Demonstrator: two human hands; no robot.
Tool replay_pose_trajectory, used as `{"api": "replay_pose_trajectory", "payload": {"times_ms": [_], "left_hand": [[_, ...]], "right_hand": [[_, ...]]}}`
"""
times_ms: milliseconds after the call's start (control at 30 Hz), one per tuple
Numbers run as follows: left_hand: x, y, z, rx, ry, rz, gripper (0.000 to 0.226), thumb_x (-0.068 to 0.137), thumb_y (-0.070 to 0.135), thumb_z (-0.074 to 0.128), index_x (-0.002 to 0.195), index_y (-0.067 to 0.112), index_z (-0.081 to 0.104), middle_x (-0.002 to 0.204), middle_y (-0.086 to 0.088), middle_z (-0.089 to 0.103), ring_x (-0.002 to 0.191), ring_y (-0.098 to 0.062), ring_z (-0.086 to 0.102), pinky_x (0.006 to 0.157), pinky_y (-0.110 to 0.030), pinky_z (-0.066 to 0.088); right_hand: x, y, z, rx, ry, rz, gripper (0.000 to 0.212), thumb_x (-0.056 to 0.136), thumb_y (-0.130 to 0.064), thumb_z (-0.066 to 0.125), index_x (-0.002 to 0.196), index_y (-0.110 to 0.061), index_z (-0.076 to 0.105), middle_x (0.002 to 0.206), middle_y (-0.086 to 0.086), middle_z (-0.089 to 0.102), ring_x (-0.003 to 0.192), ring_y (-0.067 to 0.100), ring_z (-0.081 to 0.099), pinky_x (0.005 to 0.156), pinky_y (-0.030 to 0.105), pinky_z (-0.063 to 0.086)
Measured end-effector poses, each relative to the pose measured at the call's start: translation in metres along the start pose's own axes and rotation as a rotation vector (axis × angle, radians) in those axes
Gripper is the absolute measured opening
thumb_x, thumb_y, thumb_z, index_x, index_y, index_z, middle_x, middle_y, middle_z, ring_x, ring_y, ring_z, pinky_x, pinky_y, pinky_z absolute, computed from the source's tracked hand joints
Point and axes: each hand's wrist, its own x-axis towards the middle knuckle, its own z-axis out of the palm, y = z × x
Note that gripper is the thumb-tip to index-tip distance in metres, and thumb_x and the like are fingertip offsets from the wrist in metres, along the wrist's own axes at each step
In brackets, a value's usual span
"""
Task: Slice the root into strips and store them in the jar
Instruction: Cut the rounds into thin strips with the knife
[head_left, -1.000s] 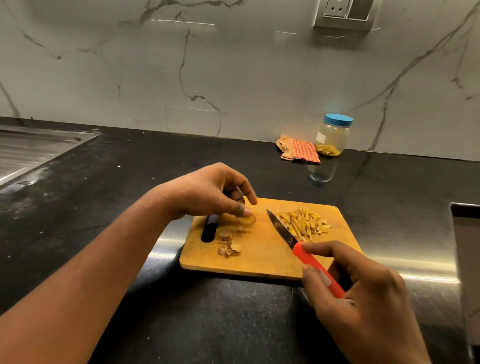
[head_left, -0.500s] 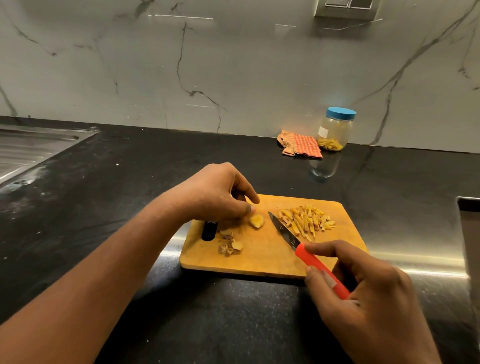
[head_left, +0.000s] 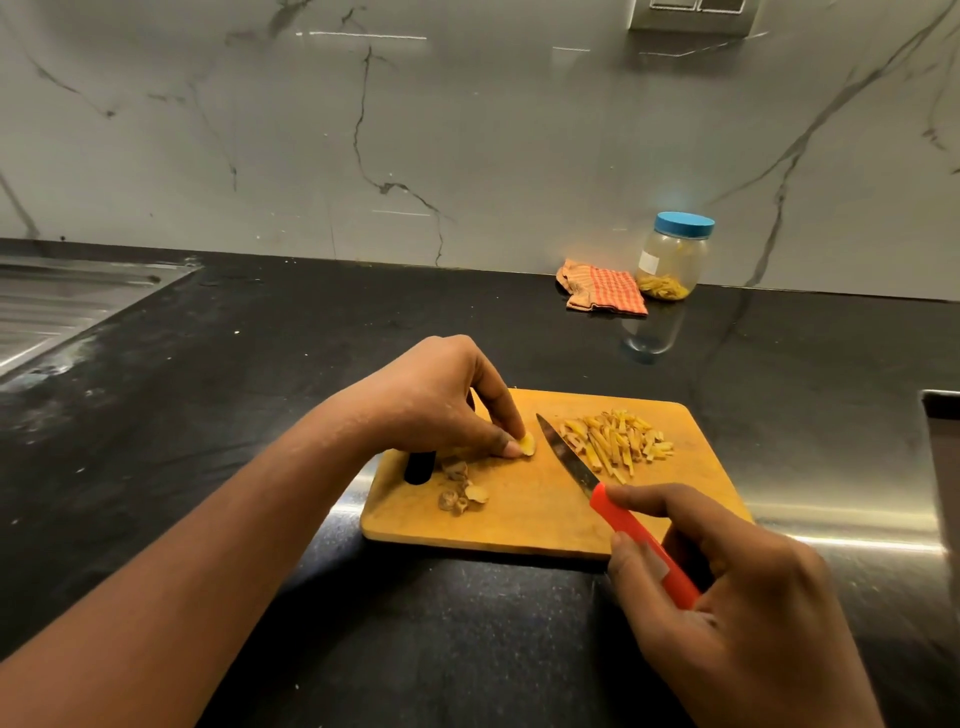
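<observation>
With my left hand (head_left: 436, 405) I pinched the root piece (head_left: 527, 445) on the board (head_left: 535, 519), and my right hand (head_left: 737, 597) gripped the knife (head_left: 617, 519).

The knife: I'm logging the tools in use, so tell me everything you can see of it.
The knife has a pointed, steel-looking blade and a straight red handle that looks plastic. The right hand grips the handle, forefinger along its top. It slants, tip pointing away and left, blade over the board between the strips and the root piece. Whether the edge touches the board cannot be told.
</observation>
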Motion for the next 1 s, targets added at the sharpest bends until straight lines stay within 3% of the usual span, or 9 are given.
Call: {"api": "replay_pose_trajectory", "payload": {"times_ms": [433,600,733,867,1000], "left_hand": [[0.003,-0.002,0.002,-0.002,0.006,0.017,0.012,0.079,0.029,0.078,0.091,0.029,0.078,0.098,0.012,0.067,0.08,-0.009,0.059,0.062,-0.015,0.043],[0.003,-0.002,0.002,-0.003,-0.002,0.008,0.013,0.08,0.029,0.077,0.094,0.027,0.078,0.089,0.016,0.063,0.074,-0.009,0.06,0.055,-0.011,0.042],[0.003,-0.002,0.001,0.013,0.004,0.017,0.014,0.08,0.03,0.078,0.094,0.027,0.079,0.086,0.019,0.06,0.072,-0.008,0.058,0.053,-0.011,0.041],[0.002,-0.001,0.001,0.017,0.0,0.018,0.014,0.08,0.029,0.078,0.094,0.026,0.079,0.087,0.02,0.06,0.071,-0.007,0.059,0.053,-0.01,0.04],[0.002,0.0,0.002,0.028,0.023,0.006,0.016,0.08,0.03,0.078,0.095,0.025,0.079,0.081,0.023,0.057,0.072,-0.006,0.057,0.056,-0.011,0.04]], "right_hand": [[0.0,0.001,0.002,0.007,-0.046,-0.025,0.03,0.07,-0.031,0.067,0.1,-0.03,0.073,0.058,-0.031,0.04,0.056,-0.004,0.054,0.045,-0.002,0.03],[0.003,-0.002,0.005,-0.09,-0.086,-0.045,0.031,0.071,-0.034,0.065,0.1,-0.031,0.073,0.062,-0.035,0.034,0.045,-0.011,0.039,0.044,0.002,0.029],[0.009,-0.008,0.008,-0.211,-0.11,-0.035,0.03,0.068,-0.036,0.064,0.097,-0.033,0.073,0.063,-0.025,0.043,0.049,-0.004,0.042,0.048,0.001,0.03],[0.018,-0.014,0.014,-0.29,-0.128,-0.015,0.03,0.07,-0.033,0.073,0.099,-0.032,0.071,0.068,-0.014,0.064,0.052,0.003,0.055,0.041,0.013,0.039],[0.016,-0.017,0.015,-0.308,-0.138,-0.019,0.033,0.064,-0.029,0.08,0.095,-0.031,0.072,0.062,-0.016,0.06,0.048,0.002,0.05,0.042,0.007,0.031]]}}
